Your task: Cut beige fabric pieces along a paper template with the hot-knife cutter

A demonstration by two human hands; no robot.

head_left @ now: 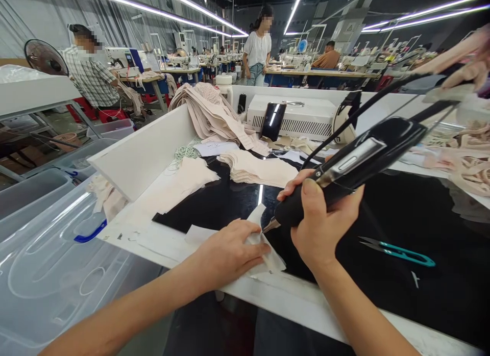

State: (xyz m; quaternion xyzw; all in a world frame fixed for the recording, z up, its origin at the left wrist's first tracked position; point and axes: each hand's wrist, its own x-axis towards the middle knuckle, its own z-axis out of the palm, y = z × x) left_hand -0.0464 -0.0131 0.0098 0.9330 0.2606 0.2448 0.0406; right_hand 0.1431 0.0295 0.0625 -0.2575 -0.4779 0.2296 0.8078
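Observation:
My right hand (321, 218) is wrapped round a thick black corded hand tool (367, 157) with a silver lever on its side. Its pointed metal tip slants down to the left and meets a small pale fabric piece (273, 256) close to my left fingertips. My left hand (233, 249) grips this fabric at the front edge of the black work surface (383, 208), its fingers bent over the cloth. Part of the fabric is hidden under that hand. Teal thread snips (401, 253) lie to the right of my right hand.
Stacked beige fabric pieces (260, 167) lie behind my hands, with a larger draped bundle (214, 111) beyond. A phone (273, 120) leans on a white vented box (302, 116). Clear plastic bins (49, 274) stand left. Another person's hand (465, 73) shows upper right; co-workers are farther back.

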